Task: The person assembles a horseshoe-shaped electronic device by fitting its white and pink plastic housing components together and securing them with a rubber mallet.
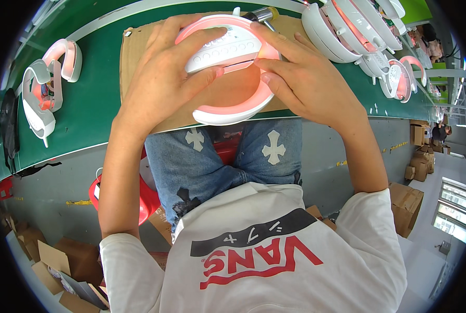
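A white-and-pink curved plastic device is held over the cardboard sheet at the near edge of the green table. Its white panel bears a row of round marks, and a curved band sweeps round toward me. My left hand lies over the panel's left side, thumb along its lower edge, fingers closed on it. From the right, my right hand grips the device where panel and band meet, its thumb and fingertips pressed on the pink part. The undersides of both grips are hidden.
Just beyond the device lies a tool with a shiny metal end. An opened white-and-grey device and a curved pink-and-white part sit left. White shells are piled right. A red stool and cardboard boxes stand on the floor.
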Demonstrator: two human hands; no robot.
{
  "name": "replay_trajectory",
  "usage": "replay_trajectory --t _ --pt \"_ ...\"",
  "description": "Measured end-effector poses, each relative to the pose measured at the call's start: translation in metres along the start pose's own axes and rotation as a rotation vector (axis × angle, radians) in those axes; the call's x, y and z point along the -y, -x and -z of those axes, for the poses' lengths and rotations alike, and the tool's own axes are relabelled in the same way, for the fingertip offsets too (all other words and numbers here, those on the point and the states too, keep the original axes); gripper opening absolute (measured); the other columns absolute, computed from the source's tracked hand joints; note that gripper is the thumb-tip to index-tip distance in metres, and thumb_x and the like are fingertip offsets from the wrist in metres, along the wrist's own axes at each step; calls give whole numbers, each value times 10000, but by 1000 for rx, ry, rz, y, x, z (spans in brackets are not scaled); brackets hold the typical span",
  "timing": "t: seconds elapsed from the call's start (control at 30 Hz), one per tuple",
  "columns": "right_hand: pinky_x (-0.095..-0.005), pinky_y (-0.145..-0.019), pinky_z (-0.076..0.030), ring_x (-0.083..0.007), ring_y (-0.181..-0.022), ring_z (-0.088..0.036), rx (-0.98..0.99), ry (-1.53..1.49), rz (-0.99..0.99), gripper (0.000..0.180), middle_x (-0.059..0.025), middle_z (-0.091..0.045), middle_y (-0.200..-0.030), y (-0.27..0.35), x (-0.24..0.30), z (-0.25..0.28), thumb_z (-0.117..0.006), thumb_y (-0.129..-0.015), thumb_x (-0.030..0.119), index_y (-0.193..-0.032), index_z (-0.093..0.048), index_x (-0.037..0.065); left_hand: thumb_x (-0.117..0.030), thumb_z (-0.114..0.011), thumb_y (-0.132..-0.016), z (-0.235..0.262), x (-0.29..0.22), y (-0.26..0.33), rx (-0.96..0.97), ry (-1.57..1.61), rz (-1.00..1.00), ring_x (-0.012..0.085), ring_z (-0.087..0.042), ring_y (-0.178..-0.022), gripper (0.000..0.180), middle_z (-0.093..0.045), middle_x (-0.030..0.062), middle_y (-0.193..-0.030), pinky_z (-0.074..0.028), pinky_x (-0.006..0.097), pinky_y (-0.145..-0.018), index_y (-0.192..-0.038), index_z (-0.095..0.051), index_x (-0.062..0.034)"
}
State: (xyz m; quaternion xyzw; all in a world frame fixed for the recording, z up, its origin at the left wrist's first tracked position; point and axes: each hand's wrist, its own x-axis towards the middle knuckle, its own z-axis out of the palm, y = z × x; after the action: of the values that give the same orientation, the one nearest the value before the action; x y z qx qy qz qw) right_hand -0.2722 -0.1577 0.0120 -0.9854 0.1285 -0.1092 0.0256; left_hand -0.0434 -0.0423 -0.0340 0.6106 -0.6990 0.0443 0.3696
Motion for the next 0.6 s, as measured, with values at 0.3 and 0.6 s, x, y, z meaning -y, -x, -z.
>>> replay_trajectory --t 0.3,0.6 --pt "-324 -879 -507 -188 -1007 -650 -215 -675 -425 332 -93 -657 -1215 -7 -10 -24 -584 -987 220 -1242 -611 10 -192 -808 -736 2 0 0 138 -71 -36 342 -500 -1262 587 -522 119 -1415 -360 458 -1067 -1307 -674 -217" --pt "-343 -980 -459 -219 -1118 -600 -318 -1091 -619 432 -136 -643 -1208 -10 3 -55 -602 -972 222 -1346 -542 15 -140 -785 -812 13 10 20 28 148 102 337 -523 -1275 538 -481 171 -1446 -485 421 -988 -1332 -647 -141"
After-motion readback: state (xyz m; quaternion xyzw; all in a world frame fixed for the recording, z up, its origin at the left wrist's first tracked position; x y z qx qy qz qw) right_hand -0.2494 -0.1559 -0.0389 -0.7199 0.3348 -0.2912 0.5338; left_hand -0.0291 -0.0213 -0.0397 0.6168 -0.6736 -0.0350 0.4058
